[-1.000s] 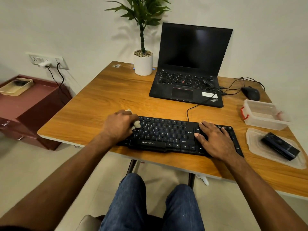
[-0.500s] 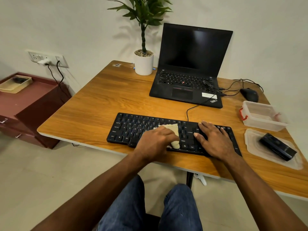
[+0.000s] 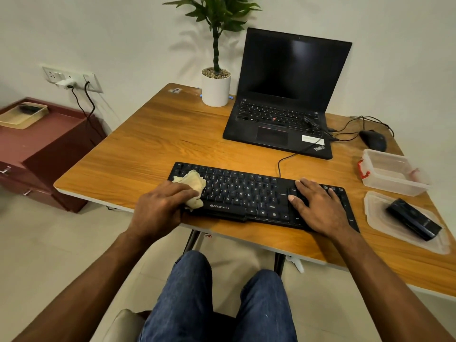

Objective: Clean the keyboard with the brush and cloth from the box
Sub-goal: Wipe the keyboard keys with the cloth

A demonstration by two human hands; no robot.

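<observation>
1. Nearest to the camera, the person is sitting at the bench (image 3: 148, 134), with both forearms reaching forward over the knees.
2. The left hand (image 3: 161, 208) is gripping the cloth (image 3: 191, 186) with curled fingers and is pressing it on the left end of the keyboard (image 3: 246, 193). The cloth is pale and crumpled, and part of it is sticking out beyond the knuckles.
3. I judge that the cloth is soft and very light, so it is best to hold it bunched in the palm, as it is being held now; a loose corner could catch between the keys.
4. The right hand (image 3: 318, 206) is lying flat on the right part of the keyboard, fingers straight and a little spread. It is grasping nothing; it seems to be holding the keyboard steady.
5. The keyboard is lying along the near edge of the bench, and its cable is running back towards the laptop (image 3: 283, 107). It looks stiff but light, so it may be sliding if it is not held down, and the keys want gentle pressure only.
6. To the right, the lid (image 3: 375, 213) is lying on the bench and is carrying a dark oblong thing (image 3: 413, 219); I cannot tell if this is the brush.
7. Just behind it the clear box (image 3: 394, 172) is standing open.
8. Farther back, a mouse (image 3: 372, 139) is lying near the laptop, and a potted plant (image 3: 216, 87) is standing at the far edge.
</observation>
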